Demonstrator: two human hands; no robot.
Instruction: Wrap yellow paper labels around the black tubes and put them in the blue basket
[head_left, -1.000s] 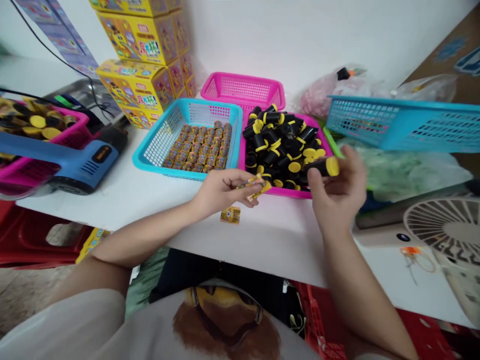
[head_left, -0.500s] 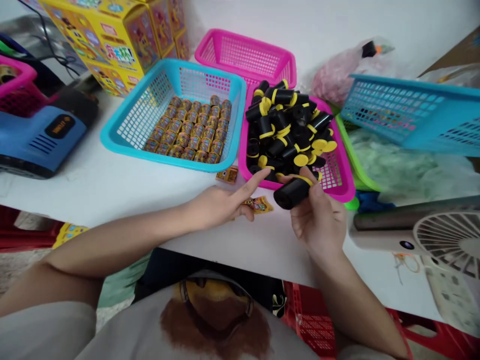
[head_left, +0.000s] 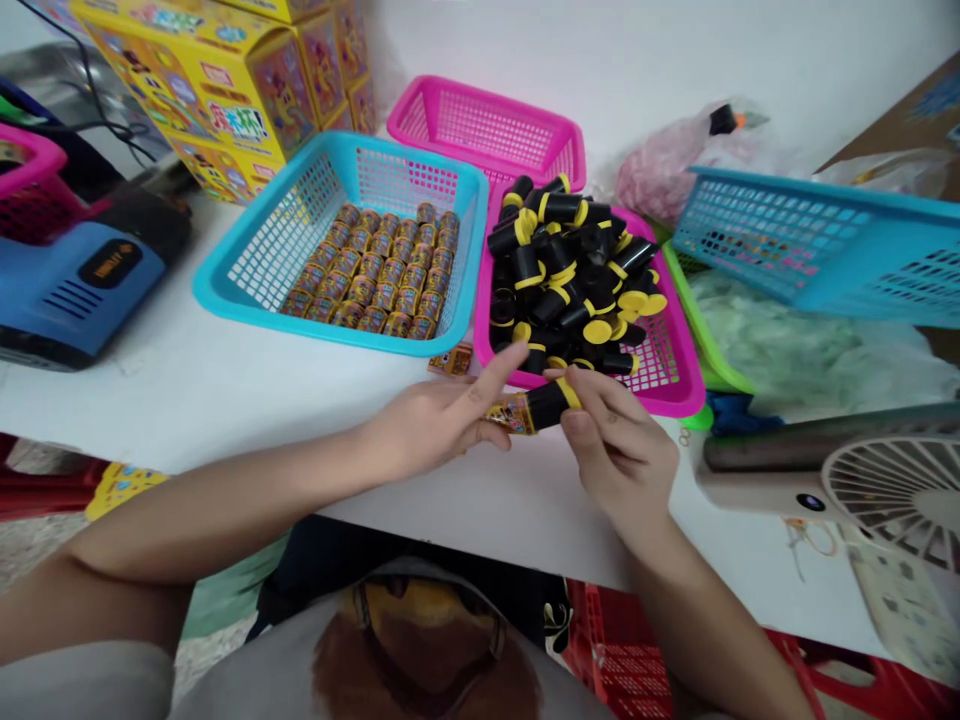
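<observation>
The white tabletop (head_left: 225, 390) carries a blue basket (head_left: 225, 300) of wrapped rolls (head_left: 382, 280) and, beside it, a pink basket (head_left: 675, 395) heaped with loose tubes (head_left: 562, 250). Half a second back the two hands were apart, the tube clear of the wrapper. They have since closed together, and the tube's end now meets the wrapper.

- The right hand (head_left: 622, 450) has its grip closed on the black tube (head_left: 551, 400), near the yellow band.
- The left hand (head_left: 442, 420) pinches the printed wrapper (head_left: 510, 413), forefinger extended.

Both items lie between the grips, just before the pink basket's rim.

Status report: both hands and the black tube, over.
Left hand pinching printed yellow wrapper sleeve. Right hand gripping black plastic tube with yellow band, its end meeting the sleeve. Pink mesh basket of more tubes right behind.
</observation>
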